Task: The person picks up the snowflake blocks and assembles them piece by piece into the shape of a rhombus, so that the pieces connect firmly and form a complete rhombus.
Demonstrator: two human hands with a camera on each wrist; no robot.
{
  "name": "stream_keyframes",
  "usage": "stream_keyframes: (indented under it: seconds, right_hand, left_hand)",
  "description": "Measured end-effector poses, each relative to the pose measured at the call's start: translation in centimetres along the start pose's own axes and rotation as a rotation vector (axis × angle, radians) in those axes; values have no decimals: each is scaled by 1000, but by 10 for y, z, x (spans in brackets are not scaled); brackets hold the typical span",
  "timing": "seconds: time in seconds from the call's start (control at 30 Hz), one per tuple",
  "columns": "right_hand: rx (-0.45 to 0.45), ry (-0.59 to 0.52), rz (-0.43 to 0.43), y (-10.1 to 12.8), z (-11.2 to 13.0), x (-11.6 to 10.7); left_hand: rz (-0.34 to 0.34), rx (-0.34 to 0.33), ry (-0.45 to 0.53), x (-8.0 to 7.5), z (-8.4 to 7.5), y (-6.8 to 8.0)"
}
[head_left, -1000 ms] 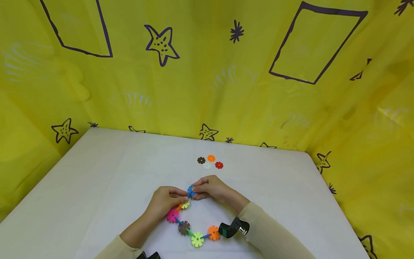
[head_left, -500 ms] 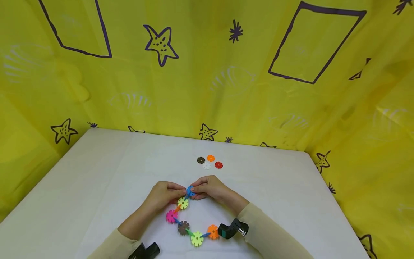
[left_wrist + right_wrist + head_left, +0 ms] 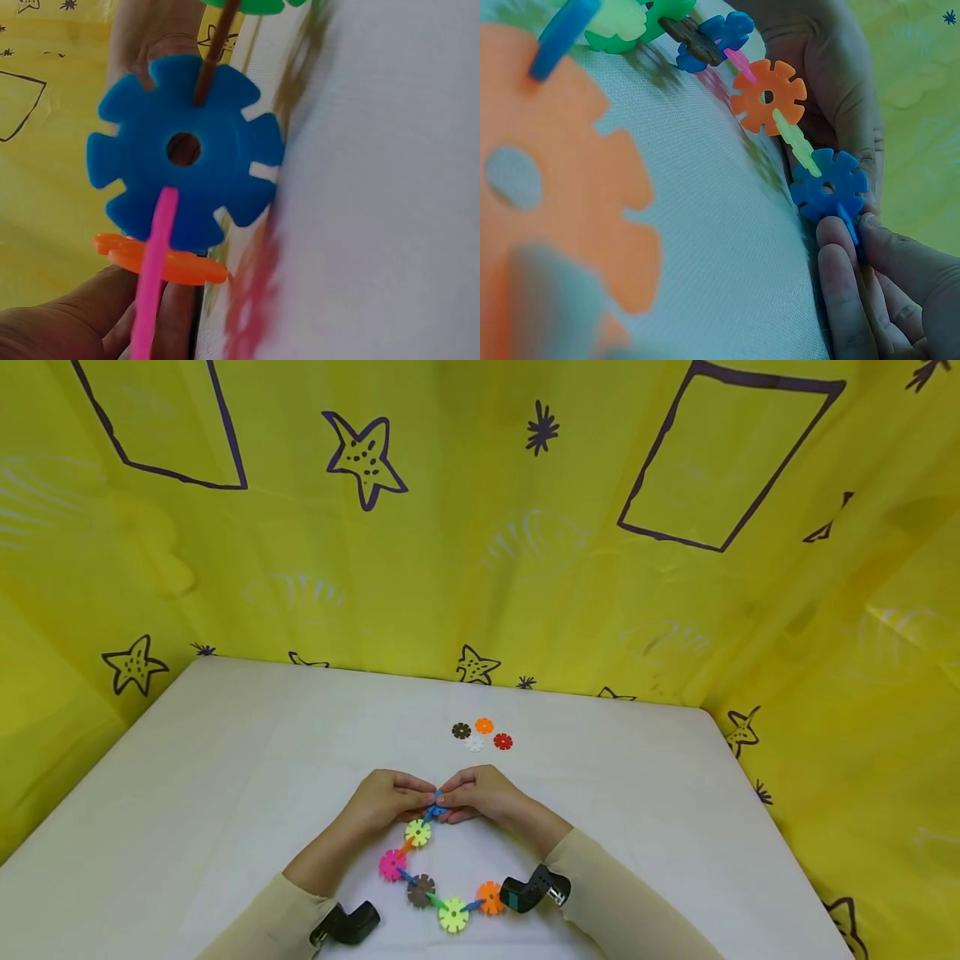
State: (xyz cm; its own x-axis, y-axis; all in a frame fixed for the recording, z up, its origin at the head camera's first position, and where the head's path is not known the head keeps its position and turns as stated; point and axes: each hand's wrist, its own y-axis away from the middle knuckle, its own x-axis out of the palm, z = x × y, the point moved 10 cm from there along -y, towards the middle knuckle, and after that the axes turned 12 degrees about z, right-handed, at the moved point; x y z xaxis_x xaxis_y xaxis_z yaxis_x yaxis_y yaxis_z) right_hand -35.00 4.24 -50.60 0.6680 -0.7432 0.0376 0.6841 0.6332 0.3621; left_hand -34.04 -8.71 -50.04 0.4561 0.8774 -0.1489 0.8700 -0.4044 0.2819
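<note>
Pinching the blue end of a chain [image 3: 388, 869] of slotted discs with both hands right now. It's over the near side of the desk [image 3: 300, 760], curving back toward me in an unclosed loop, and its other end, an orange disc [image 3: 491, 903], sits just beside the wrist camera [image 3: 536, 887] on my right arm.

My left hand [image 3: 386, 799] and right hand [image 3: 478, 795] meet tip to tip, fingers brought down to a narrow gap around the blue bits. From the right wrist you can see one blue disc [image 3: 847, 180] face-on with an edge-on blue piece [image 3: 847, 221] stuck in its slot, and my right fingers have that piece. Can't tell which of the two my left fingers are on, they're partly hidden.

Handling-wise, I'd guess these are light plastic: stiff, a bit slick, not very fragile. The weak spots are probably the slot joints, so the chain could swing or twist if only one end gets lifted. I'd hold each disc by flat faces near the rim, close to the joint, leaving the slots uncovered.

Four loose ones lie beyond my hands: brown [image 3: 461, 731], orange [image 3: 484, 726], white [image 3: 474, 744] and red [image 3: 503, 742].
</note>
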Motion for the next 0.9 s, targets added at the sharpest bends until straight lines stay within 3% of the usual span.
stream_keyframes:
  seconds: [0.23, 0.4, 0.7, 0.9]
  right_hand:
    - [19, 12, 18, 2, 1, 0]
    - [45, 146, 17, 7, 14, -17]
    - [62, 289, -344, 27, 53, -111]
    - [137, 339, -413, 27, 44, -146]
  left_hand:
    - [-12, 2, -3, -1, 1, 2]
    - [-51, -11, -2, -3, 4, 2]
    - [-49, -15, 12, -2, 6, 1]
    - [-46, -7, 20, -1, 5, 3]
